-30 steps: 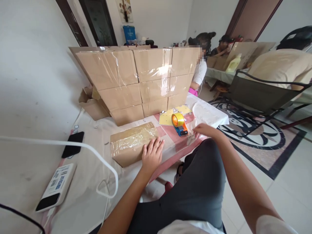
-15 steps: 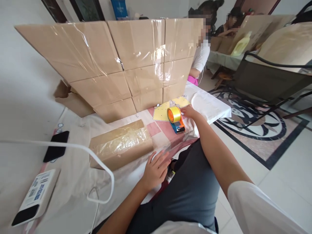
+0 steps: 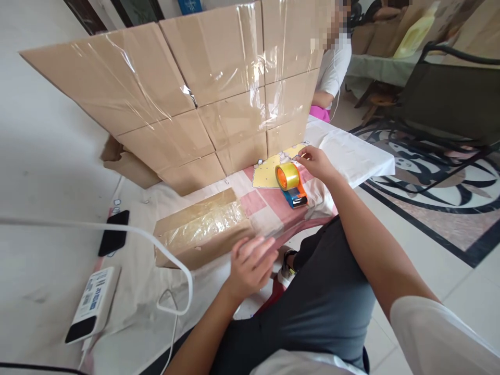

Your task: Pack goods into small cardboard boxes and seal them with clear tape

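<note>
My right hand (image 3: 318, 162) is just beyond the tape dispenser (image 3: 296, 197), its thumb and fingers drawn together in a pinch low over the tablecloth. Whatever lies between those fingertips is too small to make out. Yellow tape on an orange core sits on the dispenser, which has a blue and orange body. Holding nothing, my left hand (image 3: 252, 265) hovers in front of the table edge with fingers apart and slightly bent. Closest to it is a long cardboard box (image 3: 203, 229), closed and with clear tape along its top.
Stacked cardboard boxes (image 3: 234, 78) wrapped in clear tape form a wall across the table. An opened carton (image 3: 135, 166) stands behind at left. A phone (image 3: 113, 233), a white power bank (image 3: 94, 302) and a white cable (image 3: 183, 271) lie left. A person (image 3: 334, 67) sits beyond the stack.
The view has tilted down and shifted left. My right hand has lifted slightly, its fingers now pinched together. My left hand's fingers have curled a little and come away from the box's side.
</note>
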The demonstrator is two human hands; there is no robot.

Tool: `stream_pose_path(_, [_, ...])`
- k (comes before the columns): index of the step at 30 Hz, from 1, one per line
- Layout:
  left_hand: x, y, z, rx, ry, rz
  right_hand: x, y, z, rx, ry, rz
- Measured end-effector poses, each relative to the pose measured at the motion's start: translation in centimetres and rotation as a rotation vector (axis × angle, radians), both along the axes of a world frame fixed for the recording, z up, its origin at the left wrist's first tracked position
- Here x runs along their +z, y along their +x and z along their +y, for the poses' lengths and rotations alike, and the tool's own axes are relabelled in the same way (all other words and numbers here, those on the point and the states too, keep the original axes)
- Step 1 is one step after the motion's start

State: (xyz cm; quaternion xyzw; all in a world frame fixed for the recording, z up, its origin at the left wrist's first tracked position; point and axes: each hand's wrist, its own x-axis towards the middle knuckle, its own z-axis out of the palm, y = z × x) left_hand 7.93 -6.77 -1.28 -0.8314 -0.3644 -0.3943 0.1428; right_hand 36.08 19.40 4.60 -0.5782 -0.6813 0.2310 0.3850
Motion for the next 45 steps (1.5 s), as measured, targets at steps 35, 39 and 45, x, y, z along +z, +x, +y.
stream_pose_path(35, [9.9, -11.0, 4.7, 1.088, -0.727, -0.086, -5.0, -14.6, -9.6, 0.799, -0.834, 0.671])
stream_pose_path(39, [10.1, -10.6, 4.6, 1.105, -0.739, -0.069, -4.6, -14.5, -9.8, 0.822, -0.828, 0.678])
stream_pose_path(45, [10.1, -10.3, 4.2, 1.102, -0.731, -0.05, -3.6, -14.5, -10.5, 0.648, -0.825, 0.623])
